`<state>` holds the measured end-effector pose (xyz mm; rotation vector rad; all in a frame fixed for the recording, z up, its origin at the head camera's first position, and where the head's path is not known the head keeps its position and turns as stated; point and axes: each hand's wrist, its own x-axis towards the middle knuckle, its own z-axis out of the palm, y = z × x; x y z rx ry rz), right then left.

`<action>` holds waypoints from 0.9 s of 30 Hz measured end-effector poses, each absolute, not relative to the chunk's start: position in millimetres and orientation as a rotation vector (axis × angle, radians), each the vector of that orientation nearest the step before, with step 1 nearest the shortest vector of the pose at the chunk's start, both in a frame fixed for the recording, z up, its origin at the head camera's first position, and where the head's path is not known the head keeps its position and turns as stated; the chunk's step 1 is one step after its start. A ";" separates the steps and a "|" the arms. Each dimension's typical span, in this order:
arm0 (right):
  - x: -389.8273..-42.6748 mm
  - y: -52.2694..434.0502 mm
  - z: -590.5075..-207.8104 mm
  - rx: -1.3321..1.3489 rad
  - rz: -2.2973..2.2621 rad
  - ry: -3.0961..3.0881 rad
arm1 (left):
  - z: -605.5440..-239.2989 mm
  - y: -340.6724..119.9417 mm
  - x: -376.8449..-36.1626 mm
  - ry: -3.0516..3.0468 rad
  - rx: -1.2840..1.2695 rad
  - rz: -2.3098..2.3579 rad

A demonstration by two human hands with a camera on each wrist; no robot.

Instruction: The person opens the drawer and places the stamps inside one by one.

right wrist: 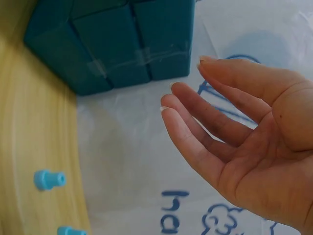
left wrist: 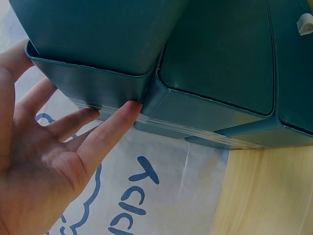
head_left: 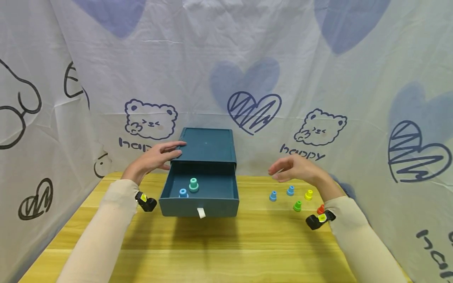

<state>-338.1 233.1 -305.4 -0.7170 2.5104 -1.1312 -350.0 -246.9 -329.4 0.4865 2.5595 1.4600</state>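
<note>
A dark teal drawer cabinet [head_left: 208, 143] stands near the back sheet, its top drawer [head_left: 198, 207] pulled out. Inside that drawer are a mint-green stepped peg [head_left: 193, 185] and a light blue one [head_left: 183, 193]. My left hand [head_left: 155, 159] rests along the cabinet's left side near the top; in the left wrist view its spread fingers [left wrist: 110, 134] touch the side wall. To the right of the cabinet, my right hand [head_left: 299, 169] hovers with relaxed, slightly bent fingers and holds nothing. Below it on the table are two blue pegs [head_left: 273, 196] and a green peg [head_left: 297, 206].
A yellow peg [head_left: 309, 194] and a red peg [head_left: 321, 209], partly covered by the right wrist camera, lie farther right on the wooden table [head_left: 226, 251]. Clear tape [left wrist: 195, 131] runs across the stacked drawer units. A printed white sheet [head_left: 198, 51] hangs behind and at both sides.
</note>
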 end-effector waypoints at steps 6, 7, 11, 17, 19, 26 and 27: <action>-341.2 249.5 -323.8 -0.671 -1.148 2.514 | -329.4 -246.9 -350.2 2.561 0.484 1.462; -341.8 251.8 -326.9 -0.658 -1.148 2.513 | -329.5 -247.0 -350.4 2.560 0.485 1.462; -344.6 260.6 -339.3 -0.617 -1.127 2.523 | -329.4 -246.7 -350.2 2.558 0.490 1.458; -349.8 272.2 -359.7 -0.626 -1.118 2.523 | -328.3 -246.6 -349.8 2.552 0.487 1.467; -350.4 275.7 -365.6 -0.636 -1.127 2.517 | -328.3 -246.6 -349.9 2.554 0.493 1.462; -352.7 288.5 -386.0 -0.644 -1.129 2.523 | -329.0 -246.3 -349.4 2.557 0.485 1.461; -353.7 290.5 -389.3 -0.639 -1.117 2.537 | -329.1 -246.3 -349.4 2.556 0.487 1.462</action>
